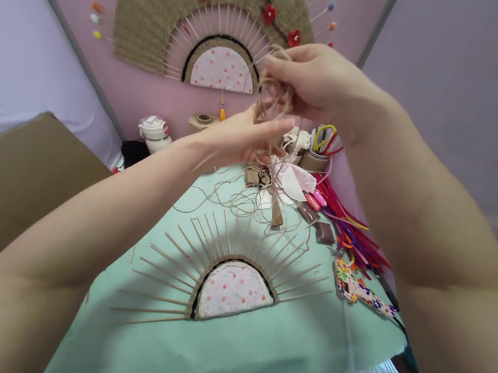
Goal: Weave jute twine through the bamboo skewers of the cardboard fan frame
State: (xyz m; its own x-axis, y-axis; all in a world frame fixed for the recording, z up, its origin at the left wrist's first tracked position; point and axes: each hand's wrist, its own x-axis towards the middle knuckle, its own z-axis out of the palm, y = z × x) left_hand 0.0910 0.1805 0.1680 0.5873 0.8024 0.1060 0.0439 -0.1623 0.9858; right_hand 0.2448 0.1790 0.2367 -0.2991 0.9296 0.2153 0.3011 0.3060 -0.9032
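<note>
Raised above a pale green counter [140, 367], two bare hands work a loose tangle of brown twine [277, 98] in front of a large woven fan [143, 20] on the pink wall. The right hand [313, 82] pinches the twine between thumb and fingers; the left hand [251, 132], thumb stretched out, is just below with strands about it, though whether its fingers close on them cannot be told behind the blur and overlap.

The likeliest trouble is a knot: the strands cross one another between the hands, and a hard pull on the wrong one could cinch them tight. Loose loops [232, 199] spread over the counter below add to the risk. A tug there could snag the brown strip [277, 214] or the pink markers [316, 200] lying close by, and drag them along.

Nearer the wearer lies a half-round frame [237, 294] with a dotted panel and thin sticks fanned out around it. Its far tips reach close to the loops, so a sliding strand could hook one and bend it or pull it askew. Should the right hand's pinch slip, the tangle could drop onto those sticks.
</note>
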